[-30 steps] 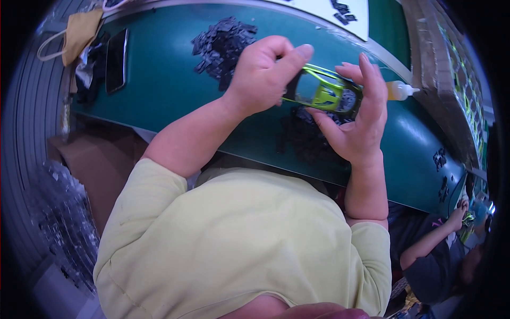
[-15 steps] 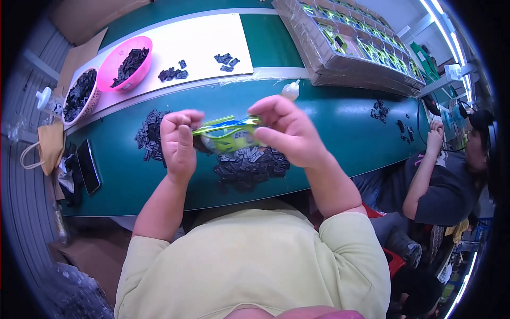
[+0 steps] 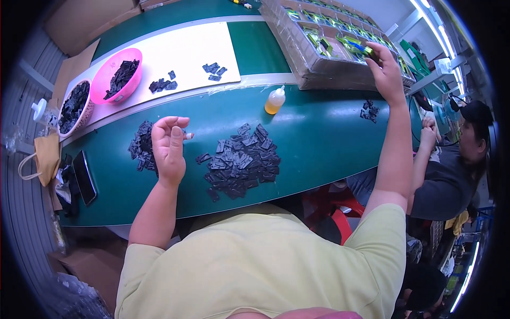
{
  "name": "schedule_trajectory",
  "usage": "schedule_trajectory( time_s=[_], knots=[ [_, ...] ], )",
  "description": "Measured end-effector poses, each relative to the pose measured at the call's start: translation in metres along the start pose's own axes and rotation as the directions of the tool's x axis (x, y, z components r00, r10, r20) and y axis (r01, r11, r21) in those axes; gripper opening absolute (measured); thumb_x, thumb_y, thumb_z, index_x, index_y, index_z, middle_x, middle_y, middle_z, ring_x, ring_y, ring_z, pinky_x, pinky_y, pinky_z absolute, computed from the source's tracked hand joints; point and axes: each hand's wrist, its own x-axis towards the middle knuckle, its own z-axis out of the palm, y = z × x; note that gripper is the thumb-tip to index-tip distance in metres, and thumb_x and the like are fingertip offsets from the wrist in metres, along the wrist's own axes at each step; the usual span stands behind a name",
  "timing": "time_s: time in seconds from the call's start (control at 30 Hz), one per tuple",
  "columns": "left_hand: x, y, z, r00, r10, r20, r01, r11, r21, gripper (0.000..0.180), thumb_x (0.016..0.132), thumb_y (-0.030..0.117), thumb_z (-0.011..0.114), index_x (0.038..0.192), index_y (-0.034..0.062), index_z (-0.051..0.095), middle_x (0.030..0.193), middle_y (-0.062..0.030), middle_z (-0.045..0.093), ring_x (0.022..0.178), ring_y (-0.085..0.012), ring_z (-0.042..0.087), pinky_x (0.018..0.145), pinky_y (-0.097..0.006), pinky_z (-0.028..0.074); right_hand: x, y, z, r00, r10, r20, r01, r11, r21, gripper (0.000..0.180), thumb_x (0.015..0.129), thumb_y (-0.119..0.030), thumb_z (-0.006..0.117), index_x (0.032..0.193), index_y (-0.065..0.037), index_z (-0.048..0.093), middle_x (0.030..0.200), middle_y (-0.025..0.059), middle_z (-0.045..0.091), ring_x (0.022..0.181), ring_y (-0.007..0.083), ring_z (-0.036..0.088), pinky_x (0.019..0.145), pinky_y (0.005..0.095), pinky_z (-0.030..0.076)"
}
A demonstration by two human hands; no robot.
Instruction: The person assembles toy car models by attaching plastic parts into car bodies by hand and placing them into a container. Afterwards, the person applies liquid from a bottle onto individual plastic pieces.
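Observation:
My right hand (image 3: 387, 74) reaches to the divided cardboard box (image 3: 324, 74) at the far right. Its thumb and fingers are closed on a bright green and blue plastic part (image 3: 357, 45) at one of the compartments. My left hand (image 3: 169, 154) is raised over the table with loosely curled fingers apart and no part visible in it. Something small and whitish (image 3: 188, 136) shows at one of its fingertips; I cannot make out what. Beside that hand lies a heap of small black plastic pieces (image 3: 141, 146). A larger pile of black pieces (image 3: 244, 165) lies in front of me.
A squeeze bottle with amber liquid (image 3: 274, 101) stands behind the pile. At the left are a pink bowl (image 3: 135, 80) and a patterned basket (image 3: 87, 111) of black pieces, plus a phone (image 3: 85, 178). Another person (image 3: 451, 175) sits at the right.
The green part has gone from between my hands to the box, carried up and right by my right hand. My left hand has let go of it and stays near its place.

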Motion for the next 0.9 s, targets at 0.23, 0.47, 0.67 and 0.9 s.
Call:
schedule_trajectory(
  time_s=[0.23,0.47,0.67,0.9],
  knots=[
    [0.002,-0.009,-0.004,1.0,-0.018,-0.008,0.018,0.999,0.043,0.026,0.102,0.026,0.044,0.116,0.0046,0.047,0.106,-0.0082,0.059,0.096,-0.0146,0.059,0.076,-0.029,0.053,0.023,0.06,0.045,0.987,-0.004,0.16,0.026,0.99,-0.14,0.036,0.087,-0.014,0.064,0.121,-0.007,0.057,0.104,0.0105,0.067,0.095,0.0203,0.064,0.085,0.0331,0.05],
    [0.009,-0.011,-0.003,0.998,-0.067,-0.004,0.067,0.998,0.001,0.024,0.1,0.022,0.049,0.115,0.0044,0.047,0.102,-0.0078,0.059,0.092,-0.0124,0.057,0.073,-0.026,0.052,0.04,0.12,0.03,0.931,0.348,-0.108,-0.291,0.889,0.355,0.027,0.084,-0.024,0.067,0.105,-0.008,0.071,0.101,0.0088,0.07,0.092,0.0169,0.064,0.086,0.0284,0.048],
    [0.003,-0.011,-0.002,0.996,-0.075,-0.045,0.076,0.997,0.024,0.022,0.099,0.02,0.051,0.114,0.0038,0.047,0.098,-0.0068,0.06,0.088,-0.0126,0.058,0.069,-0.025,0.051,0.075,0.125,0.026,0.778,0.602,0.179,-0.408,0.701,-0.585,0.049,0.069,-0.037,0.077,0.103,-0.003,0.07,0.102,0.0165,0.069,0.096,0.0272,0.066,0.085,0.0361,0.05],
    [-0.001,-0.014,-0.005,0.987,-0.129,-0.092,0.131,0.991,0.016,0.022,0.097,0.02,0.057,0.11,0.0047,0.05,0.094,-0.0041,0.059,0.084,-0.011,0.058,0.068,-0.024,0.05,0.087,0.132,0.034,0.75,0.631,0.201,-0.385,0.663,-0.642,0.044,0.067,-0.038,0.077,0.095,-0.004,0.073,0.092,0.0154,0.07,0.086,0.0266,0.066,0.08,0.0346,0.05]
  ],
)
